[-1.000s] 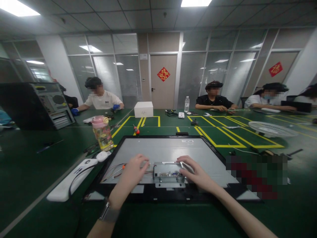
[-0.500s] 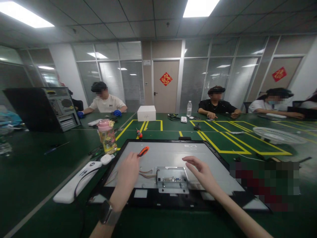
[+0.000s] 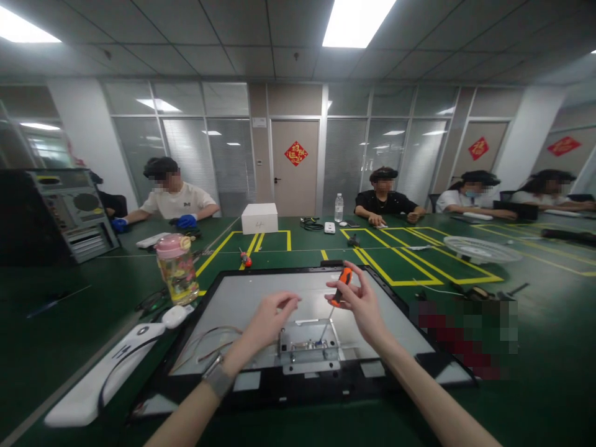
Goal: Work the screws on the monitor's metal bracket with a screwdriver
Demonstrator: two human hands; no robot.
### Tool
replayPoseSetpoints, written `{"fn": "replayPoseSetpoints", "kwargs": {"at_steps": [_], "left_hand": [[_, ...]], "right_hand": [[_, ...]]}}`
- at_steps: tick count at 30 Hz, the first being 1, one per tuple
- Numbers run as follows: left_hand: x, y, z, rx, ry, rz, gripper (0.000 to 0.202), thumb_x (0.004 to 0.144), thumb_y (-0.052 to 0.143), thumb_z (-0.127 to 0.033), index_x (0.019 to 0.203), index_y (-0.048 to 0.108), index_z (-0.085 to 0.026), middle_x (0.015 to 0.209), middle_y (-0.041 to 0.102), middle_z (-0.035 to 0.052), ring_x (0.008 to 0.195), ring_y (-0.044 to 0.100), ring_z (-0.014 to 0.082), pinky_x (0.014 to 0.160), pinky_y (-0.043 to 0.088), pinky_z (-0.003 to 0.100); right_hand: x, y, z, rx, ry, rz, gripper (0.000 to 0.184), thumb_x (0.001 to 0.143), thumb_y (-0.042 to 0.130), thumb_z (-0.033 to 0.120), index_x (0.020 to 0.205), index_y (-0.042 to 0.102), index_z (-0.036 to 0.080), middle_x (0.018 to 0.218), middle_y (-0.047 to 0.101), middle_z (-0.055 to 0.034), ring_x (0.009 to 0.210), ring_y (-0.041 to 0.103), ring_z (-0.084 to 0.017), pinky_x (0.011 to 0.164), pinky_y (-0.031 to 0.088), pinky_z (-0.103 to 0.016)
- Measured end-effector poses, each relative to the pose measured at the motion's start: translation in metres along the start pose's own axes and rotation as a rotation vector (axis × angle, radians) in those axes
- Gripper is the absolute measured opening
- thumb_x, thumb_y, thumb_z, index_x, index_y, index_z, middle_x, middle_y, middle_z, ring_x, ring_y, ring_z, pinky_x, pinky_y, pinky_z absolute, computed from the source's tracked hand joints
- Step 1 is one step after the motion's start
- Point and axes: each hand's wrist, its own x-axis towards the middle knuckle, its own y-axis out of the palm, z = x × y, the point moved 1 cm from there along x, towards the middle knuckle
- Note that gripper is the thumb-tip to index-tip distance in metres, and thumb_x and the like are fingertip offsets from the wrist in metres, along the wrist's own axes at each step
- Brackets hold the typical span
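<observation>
A flat screen panel [image 3: 233, 298], back already exposed, lies toward the near edge of the bench [image 3: 288, 427], thin wires [image 3: 209, 332] at its left. The left hand [image 3: 270, 316] hovers, fingers bent, tips close together; whether they pinch anything, I cannot tell. The metal box [image 3: 308, 345] sits on the panel, work apparently unfinished. A screwdriver [image 3: 343, 287] points down at it, gripped in the right hand [image 3: 367, 305].

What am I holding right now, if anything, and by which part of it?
Your right hand holds the orange-and-black screwdriver by its handle, with the shaft slanting downward. No object shows in your left hand.
</observation>
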Motion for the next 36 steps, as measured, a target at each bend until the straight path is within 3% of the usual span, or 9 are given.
{"fn": "replayPoseSetpoints", "kwargs": {"at_steps": [4,7,12,28,36], "left_hand": [[0.001,-0.006,0.049,0.084,-0.111,-0.051,0.032,0.088,0.043,-0.034,0.097,0.069,-0.017,0.103,0.072,0.0076,0.099,0.064,0.0210,0.092,0.047,0.033],[-0.004,0.000,0.065,0.151,-0.114,0.043,0.031,0.090,0.043,-0.032,0.103,0.067,-0.017,0.107,0.071,0.0081,0.102,0.063,0.0211,0.093,0.046,0.034],[-0.011,0.007,0.062,0.285,0.015,0.112,0.034,0.095,0.036,-0.027,0.097,0.068,-0.018,0.112,0.066,0.0081,0.103,0.060,0.0191,0.096,0.044,0.031],[-0.010,0.008,0.062,0.332,0.008,0.143,0.033,0.096,0.034,-0.025,0.101,0.066,-0.019,0.110,0.063,0.0069,0.102,0.058,0.0184,0.097,0.043,0.032],[-0.011,0.009,0.064,0.355,0.019,0.134,0.034,0.096,0.033,-0.022,0.103,0.066,-0.018,0.111,0.063,0.0075,0.102,0.059,0.0181,0.097,0.042,0.030]], "right_hand": [[0.002,-0.013,-0.005,-0.086,-0.036,-0.036,0.073,0.065,0.076,0.053,0.125,0.046,0.023,0.074,0.070,-0.0006,0.056,0.070,-0.022,0.048,0.058,-0.032],[-0.002,-0.012,-0.011,-0.123,-0.048,-0.064,0.070,0.065,0.075,0.053,0.121,0.048,0.021,0.072,0.067,0.0003,0.052,0.069,-0.021,0.045,0.058,-0.030],[-0.006,-0.009,-0.015,-0.170,-0.065,-0.072,0.066,0.066,0.075,0.053,0.118,0.051,0.021,0.071,0.065,0.0010,0.049,0.067,-0.019,0.041,0.057,-0.028],[-0.015,-0.004,-0.011,-0.240,-0.144,-0.029,0.052,0.073,0.072,0.045,0.116,0.051,0.025,0.079,0.061,0.0027,0.053,0.068,-0.016,0.046,0.058,-0.028],[-0.027,-0.004,-0.015,-0.382,-0.357,0.113,0.035,0.085,0.063,0.033,0.117,0.051,0.027,0.077,0.061,0.0026,0.057,0.067,-0.016,0.050,0.057,-0.029]]}}
